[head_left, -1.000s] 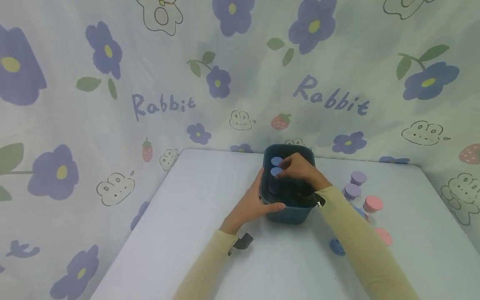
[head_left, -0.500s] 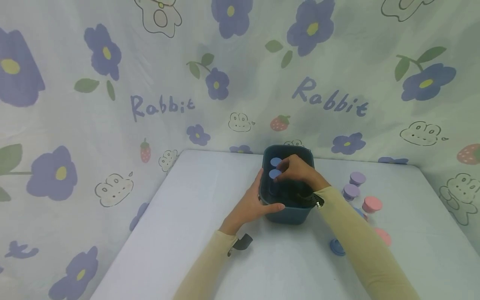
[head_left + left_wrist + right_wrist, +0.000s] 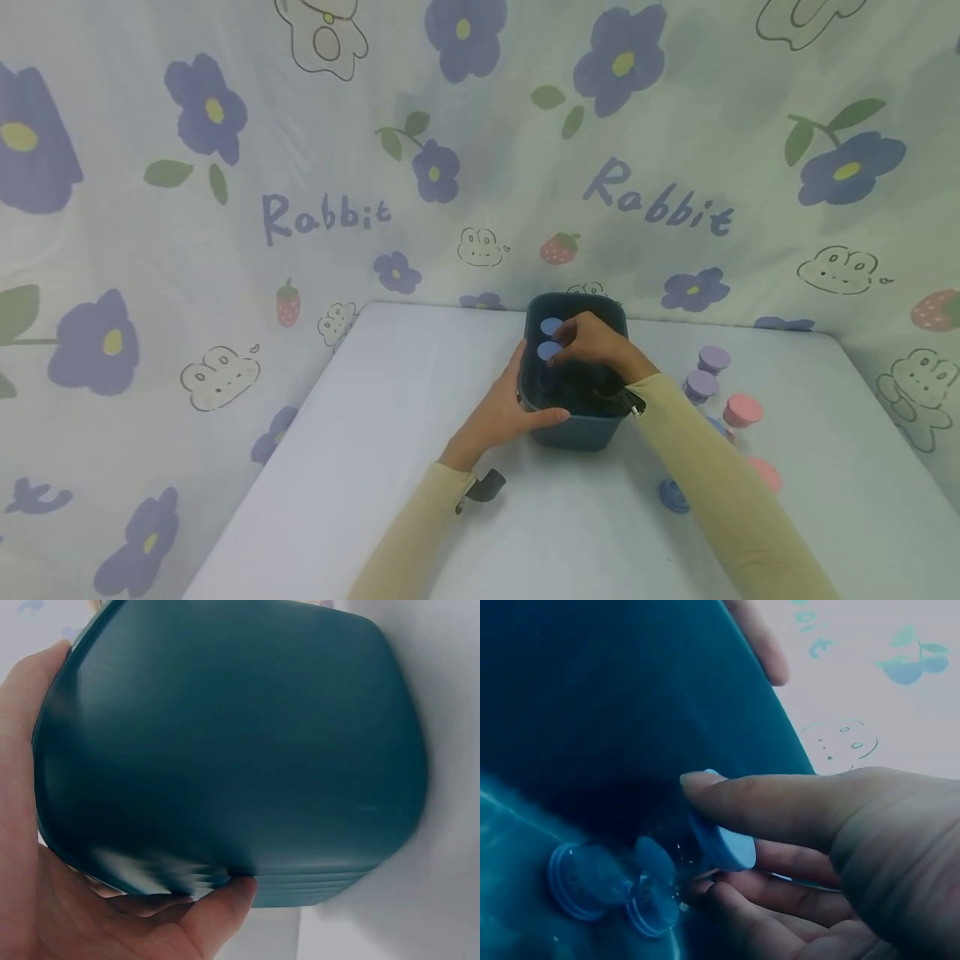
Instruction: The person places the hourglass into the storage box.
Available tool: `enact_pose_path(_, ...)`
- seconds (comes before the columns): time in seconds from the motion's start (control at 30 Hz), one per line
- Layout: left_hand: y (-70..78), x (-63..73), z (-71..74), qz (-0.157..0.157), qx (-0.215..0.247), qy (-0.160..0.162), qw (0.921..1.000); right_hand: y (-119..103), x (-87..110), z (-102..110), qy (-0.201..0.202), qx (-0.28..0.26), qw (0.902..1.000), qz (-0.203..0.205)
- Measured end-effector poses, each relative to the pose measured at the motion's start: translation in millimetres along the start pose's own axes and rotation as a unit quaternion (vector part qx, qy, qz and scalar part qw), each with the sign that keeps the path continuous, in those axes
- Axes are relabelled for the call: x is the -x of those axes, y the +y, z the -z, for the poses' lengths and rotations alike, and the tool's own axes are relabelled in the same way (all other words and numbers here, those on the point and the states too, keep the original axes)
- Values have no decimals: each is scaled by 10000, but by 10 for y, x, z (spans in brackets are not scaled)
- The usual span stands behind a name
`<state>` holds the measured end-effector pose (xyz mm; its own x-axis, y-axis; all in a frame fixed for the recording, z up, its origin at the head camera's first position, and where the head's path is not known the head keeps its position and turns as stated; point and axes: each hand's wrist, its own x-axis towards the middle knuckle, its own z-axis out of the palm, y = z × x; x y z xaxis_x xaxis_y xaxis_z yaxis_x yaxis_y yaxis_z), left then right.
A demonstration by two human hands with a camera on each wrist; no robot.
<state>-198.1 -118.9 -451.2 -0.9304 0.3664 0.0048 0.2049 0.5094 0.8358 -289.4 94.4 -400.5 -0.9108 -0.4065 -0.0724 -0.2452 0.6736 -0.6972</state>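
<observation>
Apparently we are placing: our left hand (image 3: 497, 410) grips the teal bin (image 3: 576, 435); our right hand (image 3: 597, 340) pinches a blue-capped piece (image 3: 737, 850) inside it; the next move, we judge, calls for a steady release.

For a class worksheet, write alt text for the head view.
A left hand holds a dark teal bin on a white table while the right hand reaches inside, pinching the nearer of two blue-topped pieces. Purple pieces, pink pieces and blue pieces sit to the right; a flowered cloth hangs behind.
</observation>
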Motion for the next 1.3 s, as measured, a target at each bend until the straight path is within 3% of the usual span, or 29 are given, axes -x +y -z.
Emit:
enact_pose_path(0.27,3,19,3,-102,23,-2,9999,-84,37,94,-73,169,9998,-78)
enact_pose_path(0.53,13,16,10,-38,155,-1,9999,-227,248,389,721,-367,9963,283)
enact_pose_path(0.67,24,12,8,-34,199,-19,9998,-297,466,551,1166,-411,9913,444)
enact_pose_path(0.9,41,8,3,-36,157,25,9999,-308,905,758,1613,-199,9862,306)
enact_pose_path(1.07,45,-6,-6,4,62,41,10000,-196,1224,852,1935,37,9802,411)
enact_pose_path(1.3,30,-28,-18,35,-25,81,10000,29,1685,920,2242,85,9745,40)
